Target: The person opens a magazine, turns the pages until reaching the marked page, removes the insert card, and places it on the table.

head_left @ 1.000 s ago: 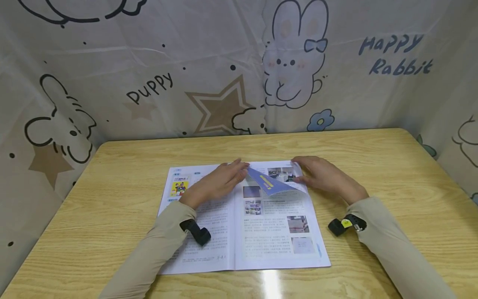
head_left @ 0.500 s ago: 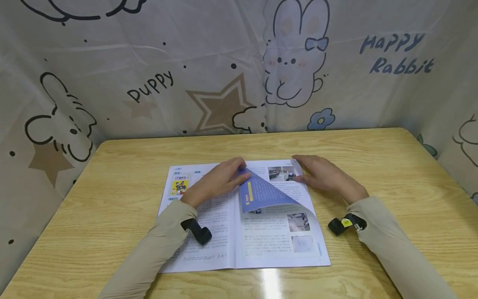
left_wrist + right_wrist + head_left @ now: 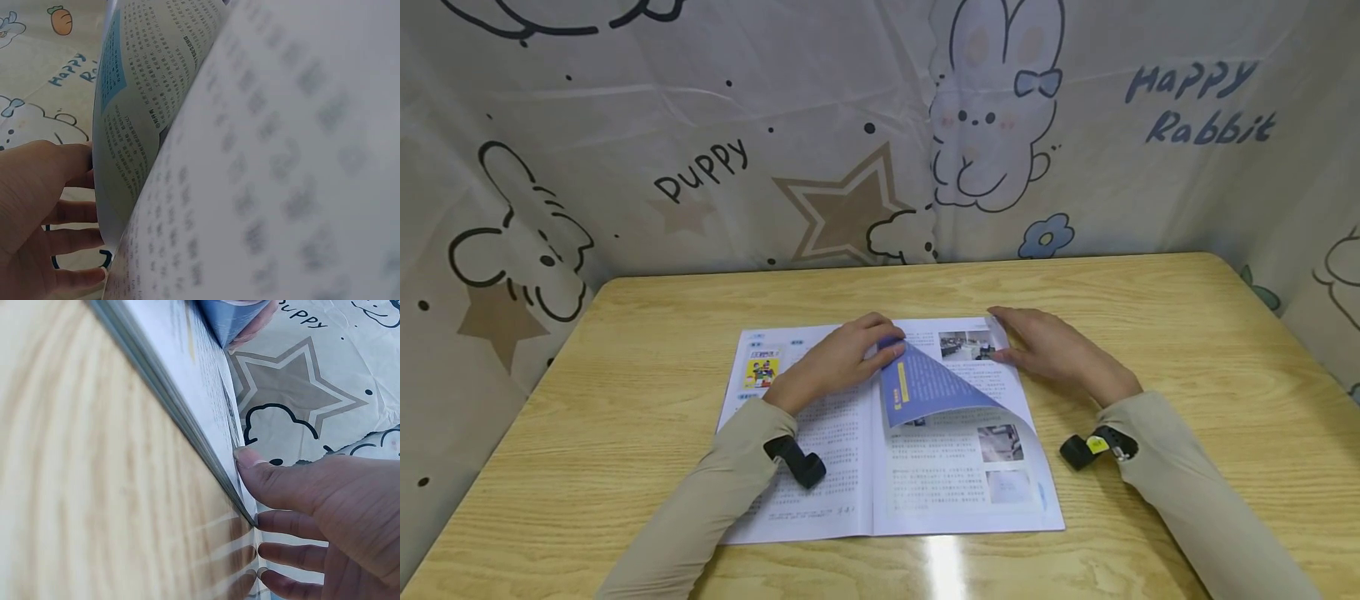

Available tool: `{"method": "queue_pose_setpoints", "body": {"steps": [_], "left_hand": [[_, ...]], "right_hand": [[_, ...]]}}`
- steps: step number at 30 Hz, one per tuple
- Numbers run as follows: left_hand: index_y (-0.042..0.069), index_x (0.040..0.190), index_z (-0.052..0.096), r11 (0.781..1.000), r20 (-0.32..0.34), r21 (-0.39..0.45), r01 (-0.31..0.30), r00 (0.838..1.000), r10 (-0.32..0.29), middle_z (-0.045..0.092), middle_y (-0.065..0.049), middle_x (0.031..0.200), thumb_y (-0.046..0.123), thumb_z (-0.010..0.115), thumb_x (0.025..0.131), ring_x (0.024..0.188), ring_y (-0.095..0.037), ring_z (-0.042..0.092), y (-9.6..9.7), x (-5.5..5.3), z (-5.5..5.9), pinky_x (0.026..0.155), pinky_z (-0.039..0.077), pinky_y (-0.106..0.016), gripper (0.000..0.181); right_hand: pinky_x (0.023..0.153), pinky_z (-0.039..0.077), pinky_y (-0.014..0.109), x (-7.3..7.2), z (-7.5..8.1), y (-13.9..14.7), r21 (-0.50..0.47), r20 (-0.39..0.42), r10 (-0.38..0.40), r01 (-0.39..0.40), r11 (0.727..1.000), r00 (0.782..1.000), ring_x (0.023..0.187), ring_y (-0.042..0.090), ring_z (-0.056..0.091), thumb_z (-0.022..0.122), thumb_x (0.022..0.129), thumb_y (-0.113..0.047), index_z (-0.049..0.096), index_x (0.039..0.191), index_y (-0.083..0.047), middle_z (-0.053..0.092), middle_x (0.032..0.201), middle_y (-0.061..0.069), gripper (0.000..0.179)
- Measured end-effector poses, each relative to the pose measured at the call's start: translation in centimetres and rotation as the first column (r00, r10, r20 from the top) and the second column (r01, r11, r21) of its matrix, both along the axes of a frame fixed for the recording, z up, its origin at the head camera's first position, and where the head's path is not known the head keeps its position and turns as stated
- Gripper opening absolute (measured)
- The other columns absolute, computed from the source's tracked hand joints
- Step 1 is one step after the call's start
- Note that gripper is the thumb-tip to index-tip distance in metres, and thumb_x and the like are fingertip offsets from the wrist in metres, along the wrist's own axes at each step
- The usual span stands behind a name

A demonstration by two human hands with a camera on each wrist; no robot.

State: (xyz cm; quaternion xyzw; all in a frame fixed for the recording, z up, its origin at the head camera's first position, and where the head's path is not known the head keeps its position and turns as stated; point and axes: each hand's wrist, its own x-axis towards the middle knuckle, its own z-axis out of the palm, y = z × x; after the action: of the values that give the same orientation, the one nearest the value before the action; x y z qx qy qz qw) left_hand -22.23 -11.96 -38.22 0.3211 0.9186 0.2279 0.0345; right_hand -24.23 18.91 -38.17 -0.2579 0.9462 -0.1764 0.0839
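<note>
An open magazine (image 3: 955, 517) lies flat on the table in the head view, its spine near the middle. My left hand (image 3: 842, 362) pinches the upper corner of a right-hand page between thumb and fingers. That page (image 3: 932, 387) is folded over toward the left, showing its blue back side with a yellow label. In the left wrist view the curved page (image 3: 140, 100) rises beside the left hand (image 3: 31, 200). At the magazine's upper right corner, my right hand (image 3: 1052, 350) holds the edge; the thumb (image 3: 269, 481) lies on the page and the other fingers are beyond the edge.
The wooden table (image 3: 1187, 333) spreads around the magazine. A printed cloth (image 3: 737, 100) with rabbits, stars and lettering hangs behind it and along both sides. Black cameras are strapped to the left wrist (image 3: 797, 462) and the right wrist (image 3: 1093, 447).
A second ago the folded flap was smaller; my left hand has drawn the page corner leftward, exposing more of the blue side. Over the last half second little has moved. The right hand stays at its corner.
</note>
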Motion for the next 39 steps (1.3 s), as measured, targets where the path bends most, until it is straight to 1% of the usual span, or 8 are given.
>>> {"method": "queue_pose_setpoints", "body": {"steps": [3, 10, 16, 20, 28, 35, 39], "left_hand": [[0.009, 0.128, 0.06, 1.0, -0.008, 0.0, 0.009, 1.0, -0.009, 0.055, -0.009, 0.131, 0.032, 0.049, 0.102, 0.123, -0.025, 0.053, -0.05, -0.04, 0.0, 0.104, 0.041, -0.04, 0.036], [0.009, 0.128, 0.06, 1.0, -0.001, -0.013, 0.0, 1.0, 0.0, 0.055, -0.008, 0.132, 0.032, 0.049, 0.102, 0.125, -0.024, 0.051, -0.04, -0.12, 0.02, 0.105, 0.04, -0.039, 0.036], [0.008, 0.125, 0.061, 1.0, -0.008, 0.0, 0.012, 1.0, -0.012, 0.056, -0.009, 0.13, 0.03, 0.049, 0.102, 0.124, -0.024, 0.052, -0.14, -0.16, -0.01, 0.105, 0.04, -0.039, 0.034], [0.009, 0.124, 0.061, 1.0, 0.002, 0.002, 0.009, 1.0, -0.009, 0.056, -0.007, 0.129, 0.031, 0.05, 0.102, 0.123, -0.022, 0.052, -0.21, -0.22, -0.04, 0.105, 0.04, -0.038, 0.033], [0.009, 0.126, 0.06, 1.0, 0.005, -0.015, 0.018, 1.0, -0.018, 0.055, -0.008, 0.131, 0.032, 0.049, 0.102, 0.125, -0.023, 0.051, -0.25, -0.25, -0.11, 0.105, 0.04, -0.039, 0.034], [0.01, 0.127, 0.058, 0.999, 0.038, -0.036, 0.0, 0.999, 0.001, 0.057, -0.006, 0.132, 0.034, 0.049, 0.102, 0.126, -0.021, 0.051, -0.16, -0.15, 0.16, 0.106, 0.039, -0.038, 0.036], [0.01, 0.127, 0.058, 0.999, 0.038, -0.032, -0.006, 0.999, 0.007, 0.058, -0.006, 0.13, 0.034, 0.05, 0.101, 0.124, -0.021, 0.052, -0.2, -0.04, 0.34, 0.105, 0.04, -0.038, 0.036]], "right_hand": [[0.109, 0.029, 0.055, -0.04, -0.04, -0.02, -0.002, -0.004, 0.001, -0.001, 1.0, 1.0, 0.134, 0.044, 0.037, 0.067, 0.092, -0.022, 0.036, 0.146, 0.002, 0.04, 0.146, 0.026, 0.067], [0.11, 0.029, 0.054, -0.07, 0.07, -0.06, 0.0, 0.002, -0.002, 0.002, 1.0, 1.0, 0.134, 0.043, 0.036, 0.067, 0.092, -0.021, 0.036, 0.146, 0.001, 0.04, 0.146, 0.025, 0.066], [0.109, 0.029, 0.055, -0.07, -0.04, -0.01, 0.008, -0.004, 0.001, -0.001, 1.0, 1.0, 0.134, 0.043, 0.036, 0.067, 0.093, -0.023, 0.036, 0.146, 0.001, 0.04, 0.146, 0.025, 0.066], [0.109, 0.029, 0.055, -0.08, -0.09, -0.03, 0.009, -0.003, -0.003, 0.003, 1.0, 1.0, 0.134, 0.043, 0.036, 0.067, 0.093, -0.023, 0.036, 0.146, 0.001, 0.04, 0.146, 0.024, 0.066], [0.109, 0.029, 0.056, 0.06, -0.04, -0.11, 0.008, 0.001, -0.009, 0.009, 1.0, 1.0, 0.134, 0.043, 0.036, 0.066, 0.093, -0.023, 0.037, 0.146, 0.0, 0.04, 0.146, 0.024, 0.065], [0.109, 0.029, 0.056, 0.09, -0.01, -0.13, 0.006, -0.003, -0.003, 0.003, 1.0, 1.0, 0.134, 0.044, 0.036, 0.067, 0.093, -0.023, 0.037, 0.145, 0.001, 0.04, 0.146, 0.025, 0.065], [0.109, 0.029, 0.056, 0.11, -0.01, -0.15, 0.006, -0.001, -0.007, 0.007, 1.0, 1.0, 0.134, 0.044, 0.036, 0.067, 0.092, -0.022, 0.038, 0.145, 0.001, 0.04, 0.146, 0.025, 0.065]]}}
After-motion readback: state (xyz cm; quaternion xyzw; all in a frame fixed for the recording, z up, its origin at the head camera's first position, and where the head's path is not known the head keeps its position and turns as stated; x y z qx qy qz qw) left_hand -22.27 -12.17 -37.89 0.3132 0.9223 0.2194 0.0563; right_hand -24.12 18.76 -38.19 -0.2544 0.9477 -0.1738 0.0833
